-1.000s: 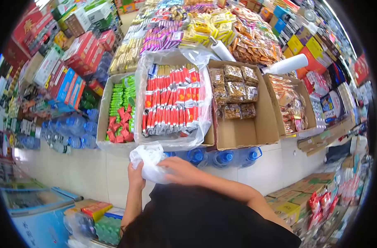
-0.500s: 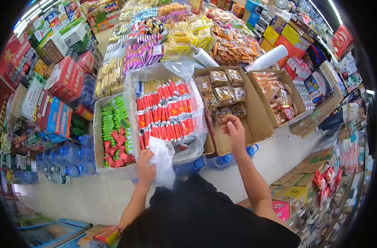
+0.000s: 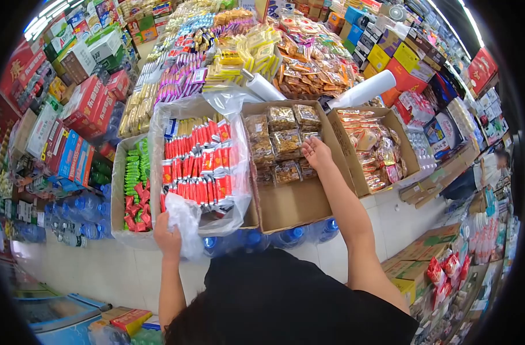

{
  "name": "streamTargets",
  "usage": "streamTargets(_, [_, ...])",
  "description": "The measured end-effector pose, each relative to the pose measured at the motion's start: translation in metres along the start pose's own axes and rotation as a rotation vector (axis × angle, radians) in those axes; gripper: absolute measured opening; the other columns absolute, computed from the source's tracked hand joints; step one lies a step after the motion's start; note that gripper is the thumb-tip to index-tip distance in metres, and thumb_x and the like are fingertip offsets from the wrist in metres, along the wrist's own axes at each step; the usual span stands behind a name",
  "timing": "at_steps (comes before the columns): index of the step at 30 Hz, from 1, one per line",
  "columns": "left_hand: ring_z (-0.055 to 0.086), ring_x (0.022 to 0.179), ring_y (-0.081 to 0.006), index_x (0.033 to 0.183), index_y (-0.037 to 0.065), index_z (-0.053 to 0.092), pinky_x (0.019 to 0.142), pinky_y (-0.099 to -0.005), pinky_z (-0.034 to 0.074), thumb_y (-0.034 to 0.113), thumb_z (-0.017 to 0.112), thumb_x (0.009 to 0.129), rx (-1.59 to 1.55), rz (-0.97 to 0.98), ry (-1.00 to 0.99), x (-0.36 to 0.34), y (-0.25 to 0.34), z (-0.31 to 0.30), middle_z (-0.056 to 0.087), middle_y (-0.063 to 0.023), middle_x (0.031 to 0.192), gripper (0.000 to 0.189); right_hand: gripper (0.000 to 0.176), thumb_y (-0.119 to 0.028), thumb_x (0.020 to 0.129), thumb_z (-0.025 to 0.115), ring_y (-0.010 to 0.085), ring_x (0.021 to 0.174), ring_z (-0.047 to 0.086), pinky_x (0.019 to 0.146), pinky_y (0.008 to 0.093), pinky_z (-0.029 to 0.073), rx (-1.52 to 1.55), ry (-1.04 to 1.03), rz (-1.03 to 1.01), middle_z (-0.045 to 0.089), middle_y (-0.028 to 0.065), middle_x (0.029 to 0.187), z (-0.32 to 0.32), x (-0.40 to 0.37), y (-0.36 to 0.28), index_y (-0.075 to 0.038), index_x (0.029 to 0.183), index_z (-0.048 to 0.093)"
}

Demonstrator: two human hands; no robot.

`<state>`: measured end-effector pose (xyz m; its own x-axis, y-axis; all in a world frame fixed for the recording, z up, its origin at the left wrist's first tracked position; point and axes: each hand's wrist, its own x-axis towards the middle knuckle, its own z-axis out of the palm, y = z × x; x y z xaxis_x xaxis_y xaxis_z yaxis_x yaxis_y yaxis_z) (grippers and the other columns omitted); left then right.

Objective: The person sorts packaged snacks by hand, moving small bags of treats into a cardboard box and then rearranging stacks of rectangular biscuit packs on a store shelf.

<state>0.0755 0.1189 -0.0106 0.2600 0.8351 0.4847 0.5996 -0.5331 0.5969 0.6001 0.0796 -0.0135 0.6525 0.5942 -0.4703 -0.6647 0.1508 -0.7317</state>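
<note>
- Left hand (image 3: 168,237): is closing in a tight fist around a crumpled white plastic bag (image 3: 186,223) and is holding it up at the front edge of the display.
- White plastic bag: is hanging bunched from the left hand, just below the front of the lined box (image 3: 239,198).
- Right hand (image 3: 315,153): is reaching forward into the cardboard box (image 3: 300,201), palm down, fingers loosely bent and lying on the brown snack packets (image 3: 285,141); whether it is actually gripping 1 of them cannot be told.
- Brown snack packets: are lying in rows across the far half of the cardboard box, while the near half is showing bare cardboard.
- Red-and-silver sachets (image 3: 196,161): are lying in 3 rows inside the lined box, which is wrapped in clear plastic and is standing just left of the cardboard box.
- Green and red packets (image 3: 135,184): are sitting in a further box at the left end.
- Orange snack bags (image 3: 372,146): are filling a box to the right.
- Left roll (image 3: 262,87) and right roll (image 3: 363,89): both white, are lying behind the boxes.
- Blue-capped water bottles (image 3: 292,234): are standing beneath the boxes.
</note>
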Motion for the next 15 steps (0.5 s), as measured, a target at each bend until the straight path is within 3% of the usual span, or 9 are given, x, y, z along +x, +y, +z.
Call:
streamTargets(2, [0.058,0.1,-0.0381,0.106,-0.004,0.059,0.09,-0.0402,0.046,0.001,0.059,0.069,0.066,-0.054,0.076,0.0,-0.002,0.007,0.061,-0.0216,0.105,0.037,0.027,-0.021,0.095,0.048,0.0199,0.083,0.057,0.068,0.0324,0.048,-0.015,-0.051,0.048,0.056,0.007,0.101,0.005,0.007,-0.016,-0.003,0.115,0.048])
streamTargets(4, [0.058,0.099,-0.0386,0.107,-0.004,0.059,0.089,-0.0403,0.046,0.004,0.059,0.073,0.132,-0.035,0.13,0.002,-0.002,0.01,0.061,-0.0214,0.104,0.036,0.025,-0.021,0.096,0.048,0.0211,0.083,0.057,0.067,0.0323,0.048,-0.019,-0.123,0.126,0.055,0.0096,0.103,0.004,0.028,-0.028,-0.001,0.111,0.049])
streamTargets(7, [0.058,0.098,-0.0382,0.107,-0.004,0.059,0.087,-0.0406,0.046,0.005,0.058,0.074,0.171,-0.125,0.153,0.001,0.004,0.014,0.061,-0.0205,0.103,0.033,0.022,-0.021,0.096,0.047,0.0209,0.08,0.057,0.065,0.032,0.047,0.008,-0.048,0.136,0.055,0.0111,0.103,0.022,0.04,-0.039,-0.001,0.105,0.05])
streamTargets(9, [0.058,0.096,-0.0378,0.106,-0.002,0.059,0.084,-0.0407,0.046,0.005,0.058,0.076,0.211,-0.132,0.181,0.004,0.009,0.015,0.061,-0.0191,0.1,0.031,0.025,-0.022,0.095,0.047,0.0213,0.076,0.056,0.063,0.0317,0.048,0.013,-0.039,0.271,0.054,0.0117,0.1,0.023,0.06,-0.045,0.001,0.105,0.05])
streamTargets(12, [0.058,0.095,-0.0376,0.106,-0.001,0.059,0.083,-0.0407,0.046,0.006,0.058,0.077,0.26,-0.151,0.193,0.006,0.014,0.014,0.061,-0.0183,0.099,0.03,0.03,-0.025,0.094,0.048,0.0228,0.074,0.054,0.063,0.0311,0.048,0.047,-0.108,0.289,0.052,0.013,0.099,0.023,0.081,-0.047,0.001,0.108,0.048])
streamTargets(15, [0.058,0.094,-0.0376,0.106,-0.001,0.059,0.082,-0.0409,0.046,0.007,0.058,0.078,0.275,-0.18,0.186,0.006,0.015,0.014,0.061,-0.0184,0.099,0.03,0.035,-0.027,0.094,0.05,0.0244,0.077,0.055,0.066,0.0328,0.048,0.082,0.008,0.242,0.051,0.0118,0.096,0.026,0.079,-0.046,0.001,0.115,0.046])
